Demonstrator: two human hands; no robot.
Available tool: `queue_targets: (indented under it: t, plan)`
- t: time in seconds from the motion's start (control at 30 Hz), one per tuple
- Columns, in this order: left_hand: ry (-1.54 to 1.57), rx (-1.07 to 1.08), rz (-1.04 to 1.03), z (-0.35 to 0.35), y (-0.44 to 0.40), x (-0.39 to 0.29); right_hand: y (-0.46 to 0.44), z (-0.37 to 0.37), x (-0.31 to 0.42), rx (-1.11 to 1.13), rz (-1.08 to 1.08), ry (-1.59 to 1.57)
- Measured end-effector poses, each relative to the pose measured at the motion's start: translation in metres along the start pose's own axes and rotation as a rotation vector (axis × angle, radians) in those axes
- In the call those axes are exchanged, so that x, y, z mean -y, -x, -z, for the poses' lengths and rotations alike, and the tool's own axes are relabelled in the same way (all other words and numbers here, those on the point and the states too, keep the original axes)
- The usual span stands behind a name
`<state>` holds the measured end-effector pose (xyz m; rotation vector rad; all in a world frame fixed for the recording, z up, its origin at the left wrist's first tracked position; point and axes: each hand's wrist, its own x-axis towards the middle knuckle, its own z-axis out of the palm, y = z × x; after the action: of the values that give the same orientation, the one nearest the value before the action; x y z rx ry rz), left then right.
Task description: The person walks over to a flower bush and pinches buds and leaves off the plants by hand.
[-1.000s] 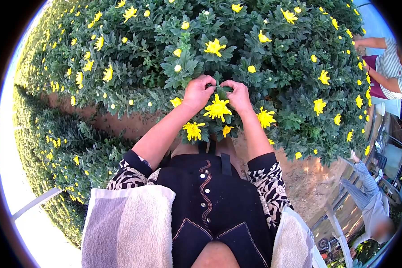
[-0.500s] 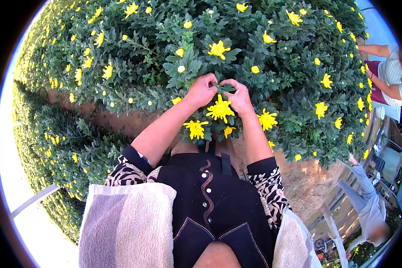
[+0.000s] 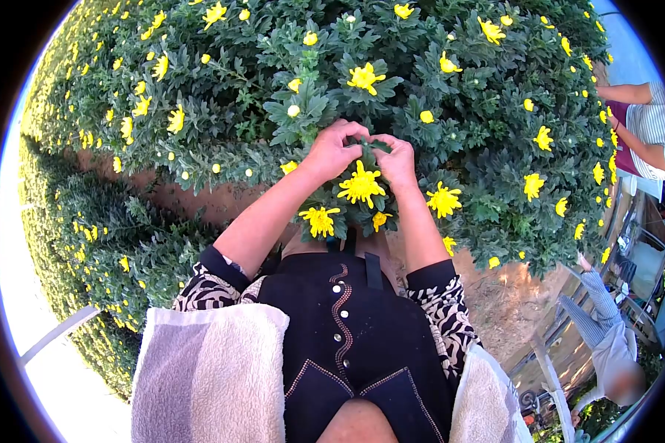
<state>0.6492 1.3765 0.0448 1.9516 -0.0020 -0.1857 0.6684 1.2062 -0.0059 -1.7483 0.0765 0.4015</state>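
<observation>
My left hand point(image 3: 334, 151) is closed in a pinch among the green leaves, its fingertips touching the stem area above a large yellow flower point(image 3: 360, 184). Close beside it on the right, my right hand point(image 3: 397, 159) pinches too, with a dark green leaf point(image 3: 380, 146) showing at its fingertips. What lies between the left fingertips is hidden. Below the hands are another yellow flower point(image 3: 319, 221) and a small orange-yellow one point(image 3: 380, 220). A pale bud point(image 3: 293, 111) stands above my left hand.
Dense flowering plants point(image 3: 222, 96) spread ahead and to both sides. Bare soil point(image 3: 506, 303) shows at the right and between rows. One person point(image 3: 646, 133) stands at the right edge, another person point(image 3: 613, 347) lower right. A pale post point(image 3: 554, 387) is near the second.
My hands stay close together above the large flower. The left fingers have shifted slightly right over the leaf, and the leaf now shows mostly at my right fingertips. The view has shifted slightly.
</observation>
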Motion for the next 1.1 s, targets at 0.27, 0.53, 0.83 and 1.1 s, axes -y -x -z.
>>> queue_targets:
  t: [0.27, 0.53, 0.83, 1.1]
  plan:
    - [0.048, -0.096, 0.052, -0.007, 0.002, 0.008, 0.002, -0.007, 0.004, -0.056, 0.133, 0.16]
    - [0.07, -0.197, 0.014, -0.012, 0.01, 0.014, -0.003, 0.004, -0.003, -0.132, -0.029, 0.436]
    - [0.258, -0.072, 0.028, 0.06, 0.099, -0.06, 0.065, 0.006, 0.113, -0.138, 0.46, 0.492]
    - [0.259, -0.348, 0.039, 0.083, 0.055, -0.04, 0.047, -0.071, 0.131, -0.074, 0.469, 0.835]
